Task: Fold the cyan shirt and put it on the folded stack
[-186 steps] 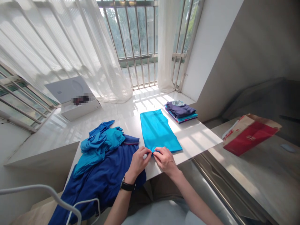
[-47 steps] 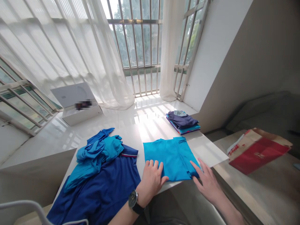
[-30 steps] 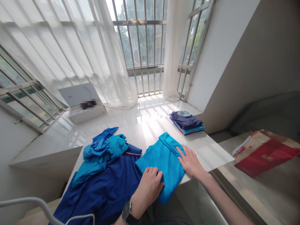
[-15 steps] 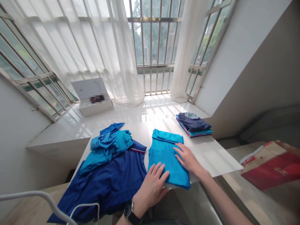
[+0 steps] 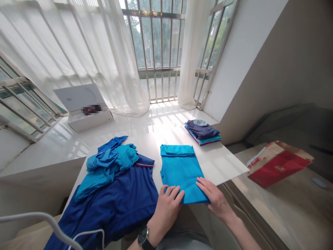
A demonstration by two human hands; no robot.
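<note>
A bright-blue folded shirt (image 5: 179, 170) lies on the white table in front of me, with a folded-over band across its far end. My left hand (image 5: 169, 203) is at the near left corner, fingers curled over the cloth and thumb out of sight. At the near right corner, my right hand (image 5: 212, 196) has its fingers on top, with the thumb at the underside of the edge. Both hands grip this near edge. To the left is a loose heap: a crumpled teal garment (image 5: 111, 161) on a dark blue garment (image 5: 122, 198) with a red-and-white trimmed edge.
A stack of folded clothes (image 5: 203, 132) sits at the table's far right. An open white box (image 5: 91, 119) stands on the window ledge. Right of the table is a red and tan paper bag (image 5: 281, 166). A white cable (image 5: 49, 220) crosses the lower left.
My right hand has slid from the middle right of the shirt down to its near corner. My left hand has moved to the near edge, its fingers more curled. The view has turned right.
</note>
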